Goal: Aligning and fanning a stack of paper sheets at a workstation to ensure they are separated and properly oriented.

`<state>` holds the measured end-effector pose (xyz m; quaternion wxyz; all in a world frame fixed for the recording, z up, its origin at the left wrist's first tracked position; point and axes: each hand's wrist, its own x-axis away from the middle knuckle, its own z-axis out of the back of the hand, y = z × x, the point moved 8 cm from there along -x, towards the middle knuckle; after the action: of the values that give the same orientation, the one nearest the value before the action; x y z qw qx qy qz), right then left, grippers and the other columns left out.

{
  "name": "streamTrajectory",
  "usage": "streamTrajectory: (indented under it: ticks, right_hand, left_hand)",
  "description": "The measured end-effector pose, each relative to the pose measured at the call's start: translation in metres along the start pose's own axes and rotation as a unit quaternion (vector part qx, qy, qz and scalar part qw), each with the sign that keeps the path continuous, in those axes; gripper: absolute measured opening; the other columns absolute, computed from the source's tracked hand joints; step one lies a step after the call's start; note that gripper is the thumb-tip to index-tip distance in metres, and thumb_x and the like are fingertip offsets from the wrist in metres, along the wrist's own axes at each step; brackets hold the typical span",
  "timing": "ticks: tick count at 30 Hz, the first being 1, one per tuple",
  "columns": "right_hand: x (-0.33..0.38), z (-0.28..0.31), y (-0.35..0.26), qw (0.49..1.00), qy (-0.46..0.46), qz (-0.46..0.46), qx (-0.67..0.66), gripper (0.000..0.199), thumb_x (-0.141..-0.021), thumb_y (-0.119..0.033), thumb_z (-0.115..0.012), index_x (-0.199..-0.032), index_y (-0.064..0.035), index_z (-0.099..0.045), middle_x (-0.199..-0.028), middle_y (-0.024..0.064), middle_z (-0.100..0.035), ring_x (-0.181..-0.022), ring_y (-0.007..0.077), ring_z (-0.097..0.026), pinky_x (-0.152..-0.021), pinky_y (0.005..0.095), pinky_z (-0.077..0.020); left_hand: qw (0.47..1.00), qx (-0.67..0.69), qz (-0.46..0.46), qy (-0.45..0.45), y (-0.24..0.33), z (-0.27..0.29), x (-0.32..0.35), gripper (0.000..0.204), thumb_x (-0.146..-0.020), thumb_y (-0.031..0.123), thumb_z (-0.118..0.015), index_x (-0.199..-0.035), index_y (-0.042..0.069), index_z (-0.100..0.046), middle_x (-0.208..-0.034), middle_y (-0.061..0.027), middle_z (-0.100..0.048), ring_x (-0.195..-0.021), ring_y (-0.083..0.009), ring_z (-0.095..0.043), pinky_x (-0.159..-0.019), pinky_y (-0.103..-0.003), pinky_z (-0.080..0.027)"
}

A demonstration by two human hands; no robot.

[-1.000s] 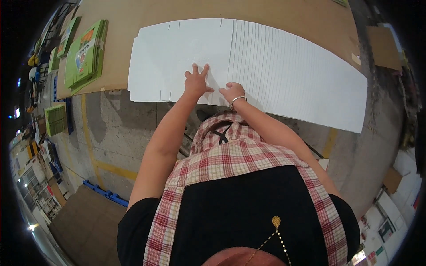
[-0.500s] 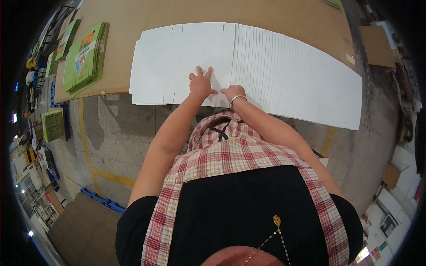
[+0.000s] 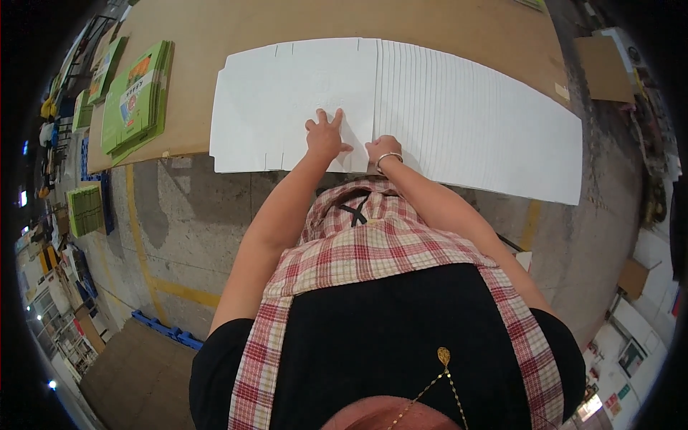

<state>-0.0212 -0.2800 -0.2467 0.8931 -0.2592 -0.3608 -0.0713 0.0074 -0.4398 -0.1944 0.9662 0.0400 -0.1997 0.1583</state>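
White flat cardboard box blanks (image 3: 480, 122) lie fanned out in an overlapping row along the near edge of the table. The topmost blank (image 3: 265, 107), at the left end of the row, shows short slits along its far and near edges. My left hand (image 3: 327, 137) rests on this blank with its fingers spread. Just to the right, my right hand (image 3: 383, 149), a bracelet at its wrist, is curled at the blank's right edge beside the fanned layers. Whatever its fingers may pinch is hidden beneath them.
The brown tabletop (image 3: 301, 18) extends behind the blanks. Stacks of green printed flat boxes (image 3: 136, 97) lie at its left end. More green pieces (image 3: 85, 209) are stacked lower at the left, near a blue pallet (image 3: 165, 328). A brown carton (image 3: 604, 68) stands beyond the table's right end.
My right hand has shifted slightly right, toward the top blank's right edge, and its fingers have curled in. My left hand stays spread in nearly the same place.
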Motion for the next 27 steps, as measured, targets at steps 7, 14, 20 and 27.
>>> streamTrajectory:
  ticks: [7, 14, 20, 27]
  right_hand:
    - [-0.0034, -0.0008, -0.0012, 1.0, 0.007, 0.029, 0.008, 0.032, -0.072, -0.029, -0.064, -0.09, -0.0021, -0.065, -0.097, 0.0185, -0.063, -0.092, 0.0315, -0.061, -0.08, 0.0377, -0.0498]
    - [-0.0015, 0.0028, 0.0034, 0.999, 0.039, 0.006, -0.003, 0.031, -0.068, -0.031, -0.07, -0.084, -0.0048, -0.067, -0.09, 0.0156, -0.065, -0.087, 0.0292, -0.062, -0.077, 0.0365, -0.0501]
    - [-0.0009, 0.0028, 0.0056, 0.998, 0.063, -0.008, -0.013, 0.028, -0.066, -0.034, -0.072, -0.077, -0.0075, -0.069, -0.085, 0.0125, -0.066, -0.083, 0.0266, -0.063, -0.076, 0.035, -0.0498]
    - [0.0037, 0.0055, 0.0016, 0.997, 0.082, 0.009, -0.002, 0.033, -0.065, -0.036, -0.072, -0.08, -0.0068, -0.068, -0.085, 0.0141, -0.066, -0.083, 0.028, -0.063, -0.076, 0.0357, -0.0493]
  left_hand:
    - [1.0, -0.002, 0.008, 0.001, 0.0008, 0.0006, -0.0007, 0.102, -0.052, 0.049, -0.079, -0.137, 0.029, -0.027, -0.136, -0.0196, -0.028, -0.107, -0.0446, -0.042, -0.078, -0.041, -0.05]
    - [1.0, -0.005, 0.01, -0.005, 0.0023, 0.0016, -0.0002, 0.103, -0.052, 0.048, -0.079, -0.138, 0.029, -0.025, -0.134, -0.0202, -0.029, -0.106, -0.0436, -0.043, -0.077, -0.04, -0.051]
    - [1.0, 0.001, 0.02, -0.008, -0.0012, 0.0018, -0.0002, 0.103, -0.053, 0.046, -0.08, -0.138, 0.028, -0.025, -0.135, -0.0207, -0.028, -0.106, -0.0433, -0.043, -0.077, -0.04, -0.051]
    - [1.0, 0.006, 0.011, -0.011, -0.0003, 0.0055, 0.0025, 0.1, -0.055, 0.044, -0.08, -0.138, 0.023, -0.027, -0.134, -0.0233, -0.027, -0.104, -0.0441, -0.043, -0.079, -0.04, -0.048]
